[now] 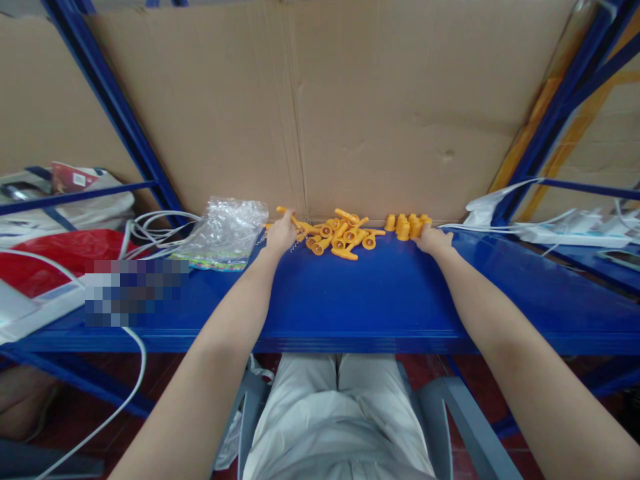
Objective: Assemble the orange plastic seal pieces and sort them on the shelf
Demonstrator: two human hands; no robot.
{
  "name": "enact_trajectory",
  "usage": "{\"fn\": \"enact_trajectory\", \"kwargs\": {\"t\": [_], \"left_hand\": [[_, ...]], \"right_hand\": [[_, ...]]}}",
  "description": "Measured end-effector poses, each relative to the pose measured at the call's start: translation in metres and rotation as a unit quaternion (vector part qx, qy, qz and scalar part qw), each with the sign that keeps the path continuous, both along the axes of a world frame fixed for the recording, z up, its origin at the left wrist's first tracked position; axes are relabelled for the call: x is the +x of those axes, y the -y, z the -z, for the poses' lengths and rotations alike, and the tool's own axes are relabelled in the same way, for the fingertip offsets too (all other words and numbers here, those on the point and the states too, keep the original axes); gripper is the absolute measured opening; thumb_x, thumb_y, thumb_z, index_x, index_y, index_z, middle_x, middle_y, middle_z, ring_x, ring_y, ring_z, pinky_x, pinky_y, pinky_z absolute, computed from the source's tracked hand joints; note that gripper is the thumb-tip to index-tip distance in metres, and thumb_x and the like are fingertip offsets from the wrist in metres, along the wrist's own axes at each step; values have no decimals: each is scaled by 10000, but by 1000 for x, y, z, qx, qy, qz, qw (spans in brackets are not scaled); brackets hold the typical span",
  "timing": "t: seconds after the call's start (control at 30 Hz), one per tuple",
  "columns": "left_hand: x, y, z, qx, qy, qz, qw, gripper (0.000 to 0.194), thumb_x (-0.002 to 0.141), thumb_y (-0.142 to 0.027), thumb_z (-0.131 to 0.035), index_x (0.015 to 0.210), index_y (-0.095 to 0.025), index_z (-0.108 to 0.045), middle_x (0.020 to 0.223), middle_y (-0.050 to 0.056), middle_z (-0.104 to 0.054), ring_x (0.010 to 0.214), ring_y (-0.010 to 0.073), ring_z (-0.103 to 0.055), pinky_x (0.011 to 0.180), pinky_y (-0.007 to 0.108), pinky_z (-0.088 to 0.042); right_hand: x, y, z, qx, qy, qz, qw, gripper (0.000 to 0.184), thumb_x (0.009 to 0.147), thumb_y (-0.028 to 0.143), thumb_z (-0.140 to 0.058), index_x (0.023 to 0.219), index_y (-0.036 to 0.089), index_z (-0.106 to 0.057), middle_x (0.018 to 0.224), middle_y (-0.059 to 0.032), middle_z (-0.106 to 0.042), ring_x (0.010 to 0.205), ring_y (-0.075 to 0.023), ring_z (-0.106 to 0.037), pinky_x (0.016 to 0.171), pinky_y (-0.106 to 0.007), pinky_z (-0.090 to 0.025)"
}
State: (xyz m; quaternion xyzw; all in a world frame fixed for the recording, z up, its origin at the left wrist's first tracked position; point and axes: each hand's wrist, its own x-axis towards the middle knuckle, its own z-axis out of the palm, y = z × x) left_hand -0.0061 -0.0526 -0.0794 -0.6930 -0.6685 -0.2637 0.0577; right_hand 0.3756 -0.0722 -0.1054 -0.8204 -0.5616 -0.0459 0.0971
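At the back of the blue table, my left hand is closed around a corkscrew with an orange T-shaped handle. Metal spirals show beside its fingers, partly hidden by the hand. Just right of it lies a loose pile of orange corkscrew parts, with T-handles and hollow cone-shaped bodies. Farther right stands a group of small orange cup-shaped pieces. My right hand reaches the right end of this group, its fingertips closed on an orange cup there, partly covered by the fingers.
A clear plastic bag lies left of my left hand, near coiled white cables and a red bag. Cardboard walls off the back. Blue posts rise at both sides. White power strips lie far right.
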Motion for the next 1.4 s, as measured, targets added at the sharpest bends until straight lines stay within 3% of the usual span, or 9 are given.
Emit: {"fn": "enact_trajectory", "kwargs": {"t": [0.13, 0.3, 0.53, 0.73, 0.9, 1.03, 1.2, 1.4], "left_hand": [[0, 0, 2, 12, 10, 10, 1000, 549, 991, -183, -315, 1500, -169, -520, 1306, 160, -735, 1245, 280, -686, 1047, 371, -502], [2, 0, 4, 18, -2, -2, 1000, 507, 1003, -240, -374, 1477, -169, -536, 1359, 175, -704, 1260, 298, -675, 1054, 381, -504], [-2, -9, 11, -16, -2, 32, 999, 533, 1015, -238, -394, 1541, -182, -461, 1388, 174, -692, 1306, 292, -654, 1081, 398, -496], [-3, -16, 19, -47, -11, 65, 997, 590, 1025, -278, -451, 1592, -129, -383, 1440, 179, -665, 1400, 259, -590, 1165, 366, -425], [-4, -18, 20, -84, -46, 21, 995, 497, 1037, -314, -427, 1496, -153, -525, 1446, 181, -662, 1378, 280, -607, 1143, 391, -450], [-7, -20, 21, -86, -71, -3, 994, 478, 1008, -268, -408, 1434, -183, -608, 1439, 153, -674, 1349, 280, -626, 1119, 381, -475], [-11, -26, 25, -82, -67, -6, 994, 479, 993, -285, -422, 1410, -181, -635, 1403, 156, -698, 1303, 281, -655, 1083, 365, -502], [-10, -30, 26, -109, -41, 4, 993, 538, 1035, -413, -436, 1507, -179, -544, 1534, 177, -592, 1435, 306, -553, 1169, 420, -430]], "right_hand": [[-3, 0, -1, -7, -1, 10, 1000, 587, 1001, 402, -459, 1494, 86, -475, 1471, -291, -585, 1420, -387, -535, 1169, -602, -341], [-2, -2, 0, -11, -4, 5, 1000, 577, 1010, 407, -445, 1487, 84, -480, 1456, -292, -596, 1406, -387, -546, 1158, -601, -351], [2, -6, 2, 3, -2, -7, 1000, 566, 1000, 385, -438, 1508, 138, -472, 1414, -273, -627, 1380, -399, -567, 1125, -648, -372], [-5, 0, -2, -8, -13, 8, 1000, 613, 1003, 364, -444, 1536, 62, -407, 1461, -291, -583, 1427, -374, -529, 1172, -582, -346], [-11, 2, -3, 50, -17, 11, 999, 596, 984, 382, -478, 1511, 110, -420, 1478, -281, -563, 1406, -380, -536, 1138, -585, -378], [-19, 5, -7, 135, -14, 11, 991, 497, 1020, 371, -378, 1411, 82, -479, 1438, -291, -564, 1359, -381, -545, 1095, -541, -405], [-35, 10, -15, 204, 18, -54, 977, 506, 1055, 341, -249, 1414, 71, -480, 1455, -279, -544, 1340, -374, -518, 1079, -515, -386], [-54, 10, -11, 180, 68, -209, 959, 541, 1060, 340, -238, 1507, 148, -474, 1519, -214, -559, 1371, -367, -500, 1116, -539, -353]]}}
